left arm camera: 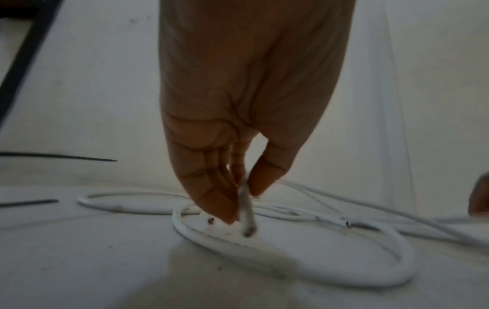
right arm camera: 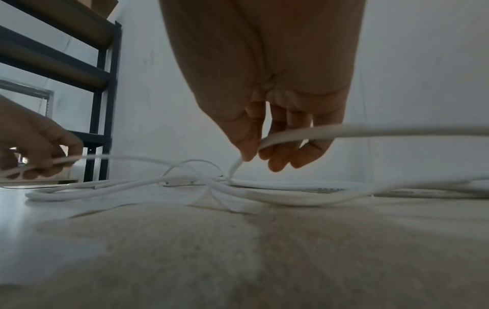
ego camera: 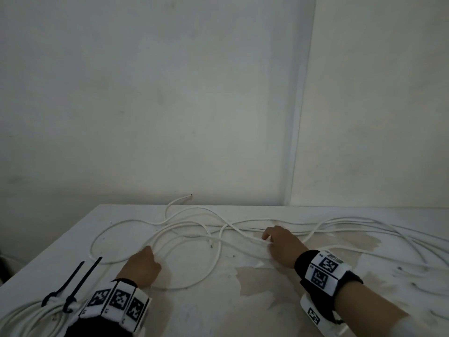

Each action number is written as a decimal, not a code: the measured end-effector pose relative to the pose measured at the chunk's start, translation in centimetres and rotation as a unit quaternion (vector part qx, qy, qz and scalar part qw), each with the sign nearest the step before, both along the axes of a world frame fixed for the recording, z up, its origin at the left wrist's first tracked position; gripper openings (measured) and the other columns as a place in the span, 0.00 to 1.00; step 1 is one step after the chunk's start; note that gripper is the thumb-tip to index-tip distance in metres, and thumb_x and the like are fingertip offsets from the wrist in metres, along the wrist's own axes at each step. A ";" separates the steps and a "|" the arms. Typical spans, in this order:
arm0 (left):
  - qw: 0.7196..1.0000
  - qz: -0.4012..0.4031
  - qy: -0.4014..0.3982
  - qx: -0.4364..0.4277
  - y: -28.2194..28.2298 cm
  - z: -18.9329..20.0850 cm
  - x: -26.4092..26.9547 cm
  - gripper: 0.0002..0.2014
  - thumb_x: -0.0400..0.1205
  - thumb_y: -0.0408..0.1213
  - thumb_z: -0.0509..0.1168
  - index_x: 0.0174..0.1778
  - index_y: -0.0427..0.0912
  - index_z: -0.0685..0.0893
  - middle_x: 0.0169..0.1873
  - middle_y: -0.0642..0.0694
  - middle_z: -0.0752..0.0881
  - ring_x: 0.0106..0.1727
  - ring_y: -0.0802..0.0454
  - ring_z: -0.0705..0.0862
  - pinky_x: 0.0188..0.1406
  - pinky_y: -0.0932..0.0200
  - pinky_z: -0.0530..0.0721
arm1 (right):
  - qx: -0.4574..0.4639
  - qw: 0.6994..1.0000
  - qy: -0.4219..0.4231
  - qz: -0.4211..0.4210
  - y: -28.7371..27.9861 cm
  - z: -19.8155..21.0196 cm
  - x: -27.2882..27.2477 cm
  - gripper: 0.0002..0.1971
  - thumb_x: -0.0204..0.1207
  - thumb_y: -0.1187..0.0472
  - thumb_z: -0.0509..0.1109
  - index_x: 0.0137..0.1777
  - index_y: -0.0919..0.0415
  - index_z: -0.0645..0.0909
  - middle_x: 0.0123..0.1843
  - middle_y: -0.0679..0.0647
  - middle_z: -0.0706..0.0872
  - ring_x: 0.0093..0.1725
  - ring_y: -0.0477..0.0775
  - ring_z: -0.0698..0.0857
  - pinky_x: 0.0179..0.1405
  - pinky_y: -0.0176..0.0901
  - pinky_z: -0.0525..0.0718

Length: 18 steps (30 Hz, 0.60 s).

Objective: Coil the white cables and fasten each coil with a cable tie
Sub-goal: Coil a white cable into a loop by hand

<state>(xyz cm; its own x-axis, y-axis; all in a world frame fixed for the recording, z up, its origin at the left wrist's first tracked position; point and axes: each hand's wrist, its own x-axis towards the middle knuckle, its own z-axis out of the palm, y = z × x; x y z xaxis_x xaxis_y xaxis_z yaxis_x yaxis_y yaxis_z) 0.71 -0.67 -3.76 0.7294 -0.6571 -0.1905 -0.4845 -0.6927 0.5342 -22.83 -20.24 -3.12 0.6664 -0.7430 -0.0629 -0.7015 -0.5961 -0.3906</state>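
Head view: On a white tabletop [ego camera: 267, 300] set against a pale wall, a person's left hand [ego camera: 142, 267] and right hand [ego camera: 283, 245] work at a loose white cable [ego camera: 220, 254] that sprawls in wide loops across the middle and trails off to the right. The left hand is curled over a loop near the front; the right hand closes on a strand farther back. At the front left corner lies a finished coil [ego camera: 26, 319], bound by two black cable ties [ego camera: 80, 283] whose tails point up and away. Both wrists wear bands with black-and-white markers.

Left wrist view: The left hand [left arm camera: 246, 104] points down, its grip pinching a cable end [left arm camera: 246, 211] between thumb and fingertips [left arm camera: 225, 209], the cut tip just above the tabletop [left arm camera: 105, 261]. A thick loop of white cable [left arm camera: 397, 250] rests flat beneath it. Black tie tails [left arm camera: 66, 157] show at left.

Right wrist view: The right hand [right arm camera: 264, 83] pinches a thin strand between thumb and forefinger, while a thicker run of white cable [right arm camera: 370, 132] passes over its curled fingers [right arm camera: 280, 158]. More cable lies tangled on the tabletop [right arm camera: 238, 261]. The left hand [right arm camera: 34, 146] grips a strand at far left, in front of a dark metal shelf rack [right arm camera: 103, 94].
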 end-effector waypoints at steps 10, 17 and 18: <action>0.920 0.007 0.160 -0.358 0.0 6.5 -3.7 0.16 0.75 0.15 0.46 0.29 0.36 0.71 0.22 0.43 0.78 0.21 0.53 0.72 0.20 0.64 0.70 | 0.036 0.996 -0.013 0.082 2.1 0.7 1.2 0.15 0.82 0.63 0.52 0.57 0.49 0.79 0.63 0.52 0.81 0.64 0.54 0.77 0.65 0.44 0.69; 0.810 0.083 0.274 -0.512 0.0 9.1 -5.2 0.16 0.77 0.17 0.44 0.31 0.39 0.68 0.22 0.43 0.72 0.10 0.61 0.63 0.12 0.74 0.58 | 0.085 0.977 -0.171 0.094 3.5 1.9 -0.5 0.10 0.85 0.60 0.50 0.47 0.57 0.72 0.32 0.47 0.73 0.31 0.45 0.70 0.32 0.34 0.67; 0.794 0.089 0.285 -0.530 0.1 9.4 -5.4 0.16 0.77 0.18 0.44 0.30 0.40 0.68 0.20 0.45 0.73 0.11 0.61 0.63 0.11 0.73 0.58 | 0.067 0.978 -0.174 0.096 3.4 2.1 -1.0 0.10 0.85 0.58 0.50 0.47 0.58 0.71 0.33 0.45 0.73 0.32 0.43 0.70 0.32 0.31 0.67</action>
